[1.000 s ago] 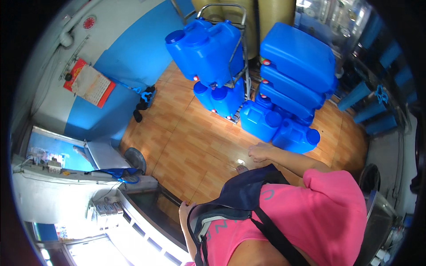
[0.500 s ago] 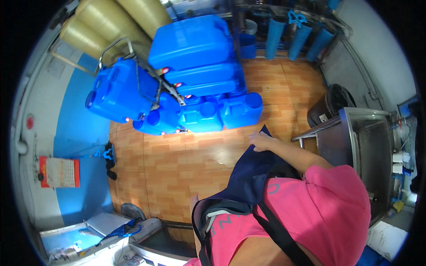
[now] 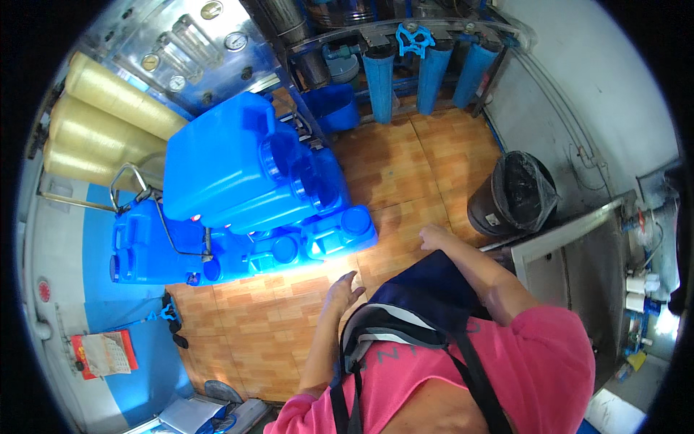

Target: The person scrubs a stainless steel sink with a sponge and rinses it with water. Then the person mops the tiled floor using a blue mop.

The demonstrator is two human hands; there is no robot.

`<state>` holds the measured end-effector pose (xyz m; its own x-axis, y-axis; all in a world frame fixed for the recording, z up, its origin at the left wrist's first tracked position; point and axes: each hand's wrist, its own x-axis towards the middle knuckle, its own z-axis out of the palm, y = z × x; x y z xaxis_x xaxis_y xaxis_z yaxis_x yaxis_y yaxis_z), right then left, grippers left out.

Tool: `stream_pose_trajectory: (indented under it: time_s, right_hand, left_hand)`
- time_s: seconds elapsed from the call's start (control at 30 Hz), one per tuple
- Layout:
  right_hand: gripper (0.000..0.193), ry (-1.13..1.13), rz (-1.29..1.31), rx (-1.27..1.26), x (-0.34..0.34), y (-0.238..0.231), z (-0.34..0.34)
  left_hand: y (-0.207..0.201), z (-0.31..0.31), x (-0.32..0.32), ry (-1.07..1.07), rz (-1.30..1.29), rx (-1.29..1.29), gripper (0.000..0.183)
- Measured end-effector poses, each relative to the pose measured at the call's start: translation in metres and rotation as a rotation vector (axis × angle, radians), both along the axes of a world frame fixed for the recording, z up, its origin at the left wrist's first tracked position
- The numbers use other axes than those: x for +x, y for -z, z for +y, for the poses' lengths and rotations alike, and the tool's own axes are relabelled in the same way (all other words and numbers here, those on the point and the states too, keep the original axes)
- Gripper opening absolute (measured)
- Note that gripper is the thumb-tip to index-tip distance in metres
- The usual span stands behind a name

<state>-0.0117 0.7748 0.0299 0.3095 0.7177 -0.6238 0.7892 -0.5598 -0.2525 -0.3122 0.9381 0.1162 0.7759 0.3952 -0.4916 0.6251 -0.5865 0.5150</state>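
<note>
My left hand (image 3: 344,292) reaches forward over the wooden-patterned floor with its fingers apart and nothing in it. It is nearest to the row of blue water jugs (image 3: 340,230), but not touching them. My right hand (image 3: 434,237) hangs in front of the dark navy apron (image 3: 419,282), its fingers loosely bent and foreshortened; nothing shows in it. A large blue jug (image 3: 217,159) with a round cap lies on top of the stack. Another blue jug (image 3: 155,239) leans at the left by a metal hand-truck frame (image 3: 130,177).
A black bin with a liner (image 3: 520,192) stands by the right wall, beside a metal sink (image 3: 585,267). Blue filter housings (image 3: 434,79) and a blue bucket (image 3: 332,108) are at the back. Yellowish cylinders (image 3: 108,130) and a gauge panel (image 3: 195,47) stand at the left rear.
My right hand has let go of the apron's edge, which has dropped. My left hand has come forward into view. The view has shifted, bringing the gauge panel into sight.
</note>
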Motion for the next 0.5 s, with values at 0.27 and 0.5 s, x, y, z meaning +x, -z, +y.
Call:
stream_pose_trajectory:
  time_s: [0.27, 0.5]
  right_hand:
    - [0.031, -0.100, 0.092, -0.022, 0.085, 0.075, 0.015]
    - [0.063, 0.150, 0.037, -0.063, 0.137, 0.152, 0.050]
  left_hand:
    - [0.026, 0.039, 0.149, 0.141, -0.328, 0.016, 0.048]
    - [0.104, 0.105, 0.232, 0.182, -0.165, 0.033, 0.053]
